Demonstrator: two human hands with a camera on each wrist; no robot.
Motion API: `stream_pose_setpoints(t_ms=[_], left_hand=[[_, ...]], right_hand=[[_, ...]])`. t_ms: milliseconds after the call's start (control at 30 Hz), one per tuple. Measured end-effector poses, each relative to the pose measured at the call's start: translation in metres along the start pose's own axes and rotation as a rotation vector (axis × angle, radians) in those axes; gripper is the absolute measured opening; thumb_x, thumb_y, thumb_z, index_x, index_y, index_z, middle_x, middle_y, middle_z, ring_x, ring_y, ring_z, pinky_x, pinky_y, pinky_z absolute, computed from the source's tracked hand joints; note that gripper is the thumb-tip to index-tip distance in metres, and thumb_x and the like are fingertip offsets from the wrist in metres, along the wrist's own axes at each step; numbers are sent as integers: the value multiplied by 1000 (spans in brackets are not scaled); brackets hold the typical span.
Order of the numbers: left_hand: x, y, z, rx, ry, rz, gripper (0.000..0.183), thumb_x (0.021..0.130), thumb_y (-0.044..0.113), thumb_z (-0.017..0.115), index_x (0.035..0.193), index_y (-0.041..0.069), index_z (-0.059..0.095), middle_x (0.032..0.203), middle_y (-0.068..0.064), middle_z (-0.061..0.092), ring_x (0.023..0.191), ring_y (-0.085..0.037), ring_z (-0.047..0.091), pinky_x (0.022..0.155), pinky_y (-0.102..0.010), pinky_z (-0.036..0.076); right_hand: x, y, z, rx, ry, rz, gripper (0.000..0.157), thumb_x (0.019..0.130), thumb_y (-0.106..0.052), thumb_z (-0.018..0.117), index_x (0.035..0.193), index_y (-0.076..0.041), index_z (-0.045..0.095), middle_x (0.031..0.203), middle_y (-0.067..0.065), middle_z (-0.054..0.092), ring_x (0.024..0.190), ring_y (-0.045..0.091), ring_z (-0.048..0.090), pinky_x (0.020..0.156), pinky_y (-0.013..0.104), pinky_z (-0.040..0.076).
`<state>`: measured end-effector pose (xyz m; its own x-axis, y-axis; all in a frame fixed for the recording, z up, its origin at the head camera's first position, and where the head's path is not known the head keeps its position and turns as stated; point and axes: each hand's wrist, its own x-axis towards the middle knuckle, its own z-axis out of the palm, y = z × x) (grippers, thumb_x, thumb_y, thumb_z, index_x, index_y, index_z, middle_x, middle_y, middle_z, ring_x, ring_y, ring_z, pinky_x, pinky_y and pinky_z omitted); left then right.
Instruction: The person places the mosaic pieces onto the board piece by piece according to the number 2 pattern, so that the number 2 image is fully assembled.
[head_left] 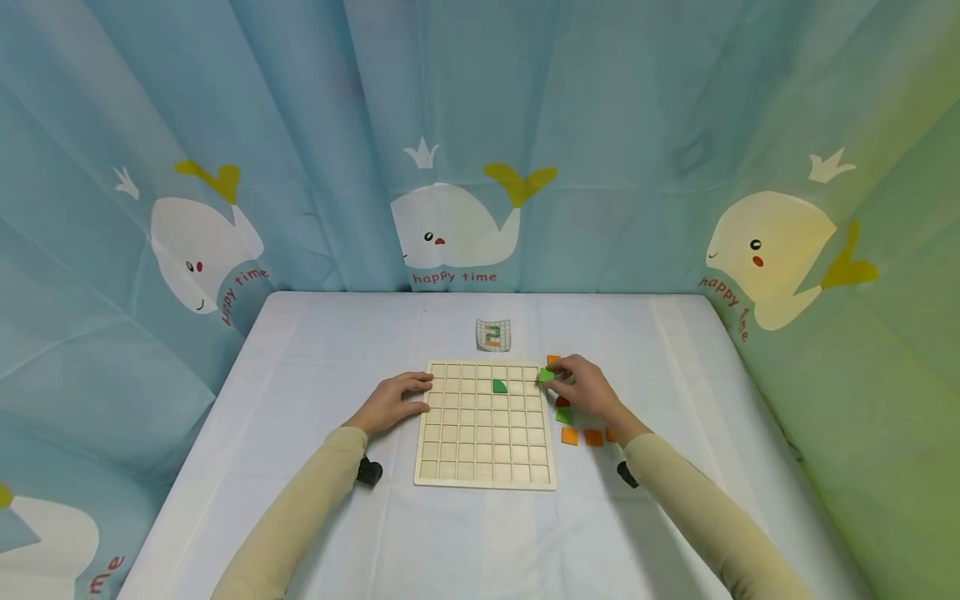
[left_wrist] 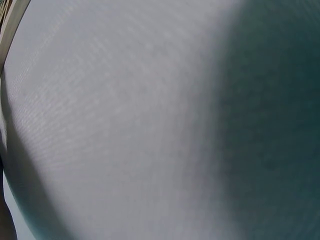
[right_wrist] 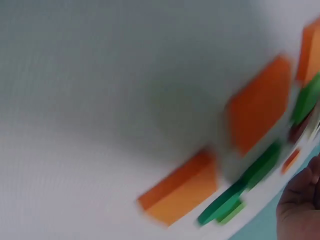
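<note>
Blue curtain (head_left: 622, 100) hangs behind a white-covered table (head_left: 285, 375), printed whales (head_left: 457, 229) wear white crowns (head_left: 423, 155), red lettering (head_left: 454, 277) reads "happy time," right side glows yellow-green.

I can't read the card (head_left: 492, 335) toward the desk's (head_left: 315, 350) far edge from here; its print is too small. The desk's near edge and 2 sleeves (head_left: 303, 508) run out of my head view at the bottom. The right hand (head_left: 587, 388) hides part of the light green tile (head_left: 546, 376), and its wrist covers part of 1 orange tile (head_left: 611, 435). My left wrist feed is mostly blur, the board (head_left: 484, 426) just a sliver at the top left corner. My right wrist feed smears the larger orange tiles (right_wrist: 262, 102) and cuts that hand off at its right edge.
</note>
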<state>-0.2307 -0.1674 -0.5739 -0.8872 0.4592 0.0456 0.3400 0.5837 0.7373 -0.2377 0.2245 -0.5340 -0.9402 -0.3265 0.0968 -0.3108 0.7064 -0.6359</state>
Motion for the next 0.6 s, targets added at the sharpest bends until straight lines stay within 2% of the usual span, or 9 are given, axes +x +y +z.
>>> stream_pose_setpoints(t_ms=[267, 600], left_hand=[[-1, 2, 0, 2, -1, -8, 48, 88, 27, 75, 130, 7, 64, 143, -1, 53, 138, -25, 41, 119, -43, 32], [0, 1, 1, 15, 11, -6, 46, 88, 27, 75, 129, 7, 65, 142, -1, 53, 137, -25, 42, 119, -43, 32]], right_hand=[[-8, -28, 27, 18, -35, -102, 28, 89, -15, 73, 113, -1, 68, 105, 9, 62, 91, 22, 61, 77, 36, 58], [-8, -48, 51, -1, -77, -73, 29, 89, -18, 73, 114, -4, 68, 103, 5, 61, 88, 16, 58, 76, 33, 56]])
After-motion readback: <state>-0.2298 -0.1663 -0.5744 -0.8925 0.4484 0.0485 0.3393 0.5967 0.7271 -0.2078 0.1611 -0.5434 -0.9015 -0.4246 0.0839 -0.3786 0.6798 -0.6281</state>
